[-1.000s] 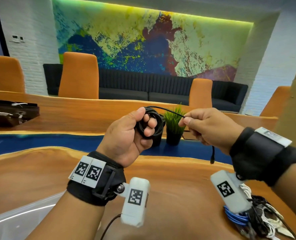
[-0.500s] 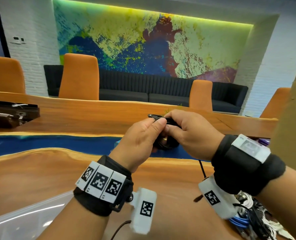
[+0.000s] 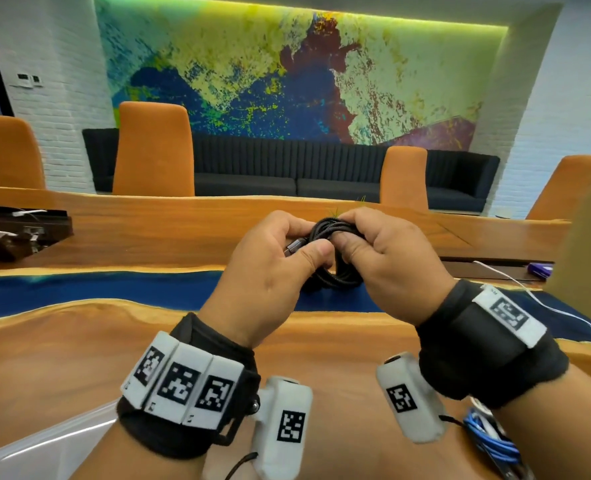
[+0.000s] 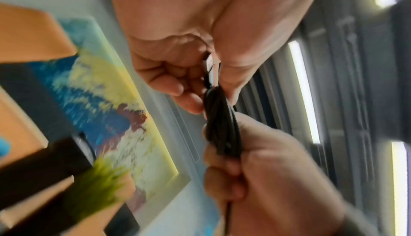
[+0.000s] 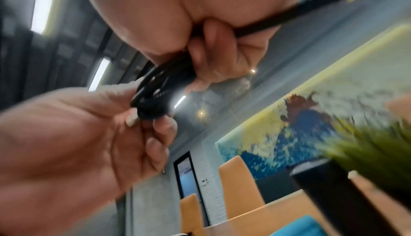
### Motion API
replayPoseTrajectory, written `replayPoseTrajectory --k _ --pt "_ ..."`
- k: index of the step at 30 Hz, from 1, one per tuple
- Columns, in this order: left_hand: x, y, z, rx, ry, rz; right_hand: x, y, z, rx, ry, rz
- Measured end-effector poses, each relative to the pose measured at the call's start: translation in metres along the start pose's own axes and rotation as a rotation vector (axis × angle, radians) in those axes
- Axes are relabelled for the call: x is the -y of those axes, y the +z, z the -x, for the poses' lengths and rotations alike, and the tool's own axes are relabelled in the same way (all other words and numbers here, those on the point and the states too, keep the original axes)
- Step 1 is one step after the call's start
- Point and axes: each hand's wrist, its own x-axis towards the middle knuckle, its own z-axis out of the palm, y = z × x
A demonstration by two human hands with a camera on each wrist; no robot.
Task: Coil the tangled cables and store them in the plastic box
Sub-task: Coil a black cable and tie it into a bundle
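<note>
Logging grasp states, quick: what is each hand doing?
Left hand: holding the black cable coil.
Right hand: gripping the same coil.

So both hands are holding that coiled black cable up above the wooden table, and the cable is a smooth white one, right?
Not quite: the colour is wrong. The head view shows the coiled cable is black and braided, not smooth and white. The rest stands: the left hand and the right hand both grip it, held up above the wooden table.
</note>
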Motion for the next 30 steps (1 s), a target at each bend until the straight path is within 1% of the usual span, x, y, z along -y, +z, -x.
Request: replayPoseTrajectory --k 2,4,5,7,10,12,15,17,19,20,22,25,27,28,29,30 --pt "0.003 -0.003 -0.002 0.041 -0.075 0.172 0.000 -0.001 0.001 0.058 0.051 -0.226" --pt "0.008 -0.005 -0.004 0.083 -0.132 0.332 0.000 -0.003 0.003 0.112 0.141 -0.473" --pt "0.010 -0.006 -0.004 0.098 -0.149 0.381 -0.001 -0.004 0.003 0.134 0.178 -0.547" --pt "0.012 -0.006 -0.004 0.102 -0.166 0.401 -0.004 -0.005 0.004 0.167 0.209 -0.582" --pt "0.013 -0.002 -0.004 0.068 -0.135 0.263 -0.008 -0.006 0.004 0.184 0.186 -0.510" --pt "0.013 -0.004 -0.004 0.013 -0.124 0.196 -0.014 -0.009 0.007 0.167 0.183 -0.524" --pt "0.012 -0.017 -0.009 -0.094 -0.120 0.177 -0.030 -0.015 0.019 0.058 0.253 -0.512" --pt "0.012 -0.029 -0.011 -0.152 -0.121 0.144 -0.043 -0.020 0.027 -0.051 0.317 -0.431" --pt "0.012 -0.039 -0.011 -0.187 -0.135 0.139 -0.052 -0.019 0.034 -0.125 0.304 -0.264" --pt "0.013 -0.041 -0.012 -0.196 -0.144 0.146 -0.056 -0.016 0.036 -0.139 0.286 -0.155" --pt "0.013 -0.042 -0.012 -0.201 -0.157 0.179 -0.063 -0.009 0.038 -0.115 0.278 0.067" --pt "0.011 -0.034 -0.012 -0.163 -0.167 0.252 -0.069 -0.006 0.040 -0.052 0.322 0.320" --pt "0.008 -0.028 -0.010 -0.116 -0.180 0.316 -0.070 -0.013 0.039 -0.097 0.325 0.413" --pt "0.005 -0.023 -0.009 -0.083 -0.189 0.353 -0.070 -0.016 0.040 -0.149 0.313 0.413" --pt "0.002 -0.019 -0.007 -0.048 -0.198 0.383 -0.069 -0.018 0.039 -0.217 0.312 0.330" --pt "0.001 -0.014 -0.006 -0.015 -0.202 0.398 -0.066 -0.020 0.038 -0.289 0.325 0.157"
